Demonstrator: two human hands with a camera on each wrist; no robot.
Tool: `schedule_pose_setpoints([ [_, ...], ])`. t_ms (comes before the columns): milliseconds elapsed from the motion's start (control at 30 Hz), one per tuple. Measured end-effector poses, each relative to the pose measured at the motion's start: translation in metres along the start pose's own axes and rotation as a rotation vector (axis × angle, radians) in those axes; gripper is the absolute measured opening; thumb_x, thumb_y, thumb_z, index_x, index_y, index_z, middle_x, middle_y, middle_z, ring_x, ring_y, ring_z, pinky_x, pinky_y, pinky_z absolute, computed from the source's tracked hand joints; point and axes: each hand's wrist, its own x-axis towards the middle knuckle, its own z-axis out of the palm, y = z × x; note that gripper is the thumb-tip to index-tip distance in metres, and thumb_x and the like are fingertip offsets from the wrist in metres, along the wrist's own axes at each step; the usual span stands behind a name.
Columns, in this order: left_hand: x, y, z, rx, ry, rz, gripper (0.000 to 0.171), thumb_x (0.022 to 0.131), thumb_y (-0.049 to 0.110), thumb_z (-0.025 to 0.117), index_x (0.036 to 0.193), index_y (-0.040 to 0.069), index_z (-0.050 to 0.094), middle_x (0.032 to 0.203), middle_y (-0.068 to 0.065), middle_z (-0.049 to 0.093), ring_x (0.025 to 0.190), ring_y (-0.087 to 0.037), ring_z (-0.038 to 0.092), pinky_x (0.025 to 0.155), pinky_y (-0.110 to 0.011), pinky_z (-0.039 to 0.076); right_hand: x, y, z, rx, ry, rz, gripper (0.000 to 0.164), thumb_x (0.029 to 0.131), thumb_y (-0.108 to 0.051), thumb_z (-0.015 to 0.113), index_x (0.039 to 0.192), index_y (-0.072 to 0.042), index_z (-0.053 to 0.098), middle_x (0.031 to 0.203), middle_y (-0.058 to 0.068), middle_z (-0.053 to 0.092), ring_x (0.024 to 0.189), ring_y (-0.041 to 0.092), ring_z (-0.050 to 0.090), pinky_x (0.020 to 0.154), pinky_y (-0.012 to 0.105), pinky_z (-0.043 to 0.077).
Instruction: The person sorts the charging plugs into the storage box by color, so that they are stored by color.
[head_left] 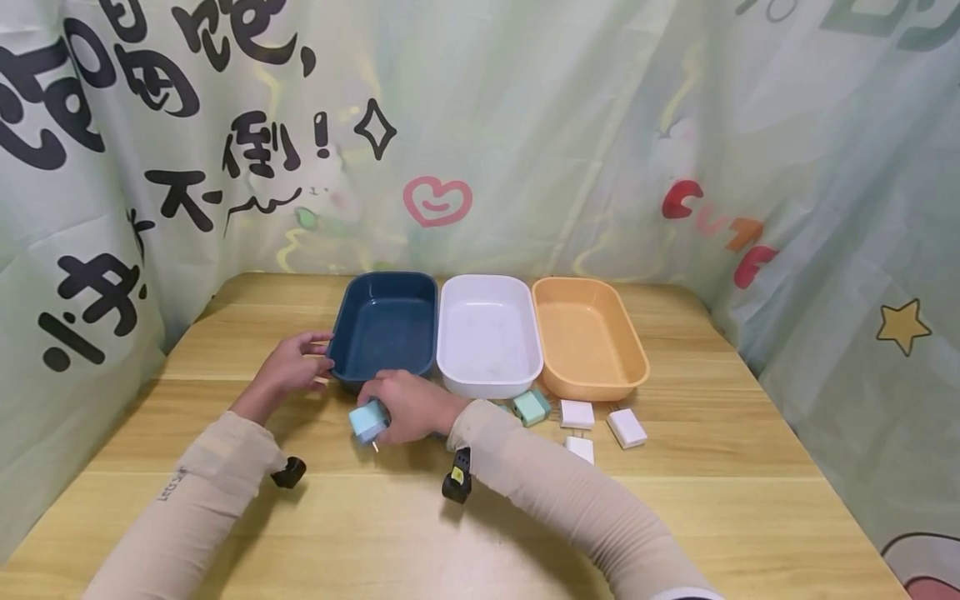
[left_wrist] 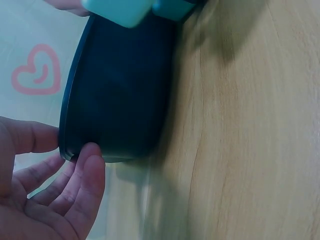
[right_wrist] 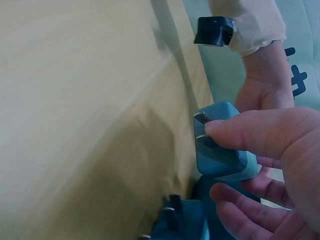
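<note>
My right hand (head_left: 412, 404) pinches a light blue charger (head_left: 367, 421) near the front of the dark blue tray (head_left: 386, 329). In the right wrist view the thumb lies by the metal prongs of this charger (right_wrist: 220, 155), with fingers curled along its other side. My left hand (head_left: 296, 364) holds the dark blue tray at its left edge; in the left wrist view the thumb meets the rim and the other fingers lie at the outer corner. Another blue charger (right_wrist: 182, 220), prongs showing, stands below the right hand.
A white tray (head_left: 491, 385) and an orange tray (head_left: 592, 385) stand in a row right of the blue one. In front lie green chargers (head_left: 531, 407) and white chargers (head_left: 576, 414), partly behind the right forearm. A printed curtain (head_left: 525, 125) hangs behind the wooden table (head_left: 360, 533).
</note>
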Motion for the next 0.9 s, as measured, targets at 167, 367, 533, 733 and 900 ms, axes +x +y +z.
schedule_pose_setpoints([
  [167,0.001,-0.001,0.000,0.004,0.002,-0.002,0.056,0.094,0.001,0.054,0.147,0.001,0.036,0.135,-0.028,0.041,0.092,-0.030,0.061,0.073,-0.037,0.057,0.000,0.000,-0.006,0.031,0.018,0.006,0.045,0.073,-0.020,0.082,0.113,-0.008,0.065,0.099,-0.001,0.060,0.081,0.007,0.052,0.067,0.011,0.043],
  [367,0.000,-0.001,-0.001,0.002,0.000,0.011,0.056,0.093,0.001,0.053,0.147,0.000,0.035,0.136,-0.029,0.041,0.094,-0.033,0.062,0.074,-0.039,0.057,0.000,0.000,-0.012,0.036,0.028,-0.010,0.045,0.074,-0.021,0.082,0.114,-0.008,0.064,0.105,0.000,0.060,0.082,0.006,0.052,0.070,0.011,0.042],
  [533,0.000,-0.002,0.000,-0.008,0.003,0.020,0.056,0.093,0.001,0.052,0.146,-0.001,0.035,0.136,-0.029,0.042,0.093,-0.033,0.062,0.073,-0.038,0.057,0.000,0.002,-0.017,0.064,0.056,-0.013,0.047,0.074,-0.019,0.082,0.115,-0.007,0.064,0.106,0.003,0.061,0.083,0.010,0.055,0.071,0.012,0.043],
  [733,-0.002,0.000,0.002,-0.018,0.006,0.024,0.057,0.092,-0.001,0.054,0.146,-0.002,0.035,0.135,-0.030,0.042,0.093,-0.034,0.061,0.072,-0.039,0.057,0.000,0.006,-0.020,0.093,0.085,0.008,0.048,0.073,-0.019,0.082,0.116,-0.007,0.063,0.105,0.001,0.062,0.084,0.009,0.055,0.071,0.014,0.044],
  [900,-0.001,0.000,0.001,-0.022,0.011,0.022,0.056,0.093,-0.001,0.054,0.146,-0.002,0.036,0.134,-0.029,0.043,0.092,-0.034,0.062,0.070,-0.038,0.057,0.002,0.010,-0.023,0.112,0.101,0.052,0.049,0.073,-0.022,0.083,0.115,-0.009,0.062,0.103,-0.001,0.062,0.085,0.009,0.055,0.071,0.015,0.045],
])
